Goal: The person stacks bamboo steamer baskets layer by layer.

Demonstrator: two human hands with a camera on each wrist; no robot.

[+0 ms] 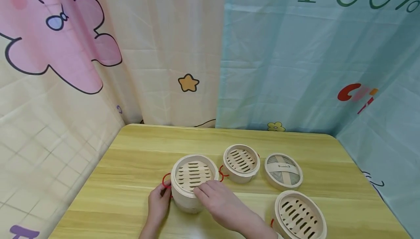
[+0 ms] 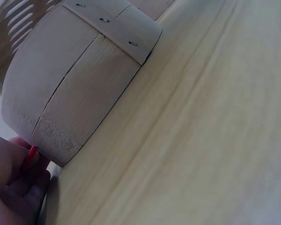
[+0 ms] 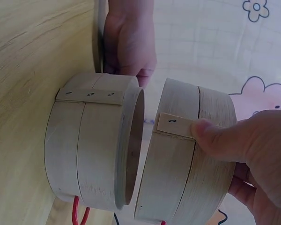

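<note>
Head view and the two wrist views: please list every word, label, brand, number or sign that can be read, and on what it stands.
"100%": green print on the blue-green curtain, its top cut off by the picture's edge.
Small marking on the band of the round lid: too small to read.
Dark strokes on the cloth at the right: too unclear to read.
Wrist views: no readable text.

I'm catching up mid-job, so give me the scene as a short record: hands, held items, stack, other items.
left hand: pinches a red cord beside the lower basket
right hand: grips the upper basket
lower basket: stands on the table
stack: not closed; a gap shows between upper and lower baskets
far side: small basket, with a lid to its right
near right: another slatted basket
</note>
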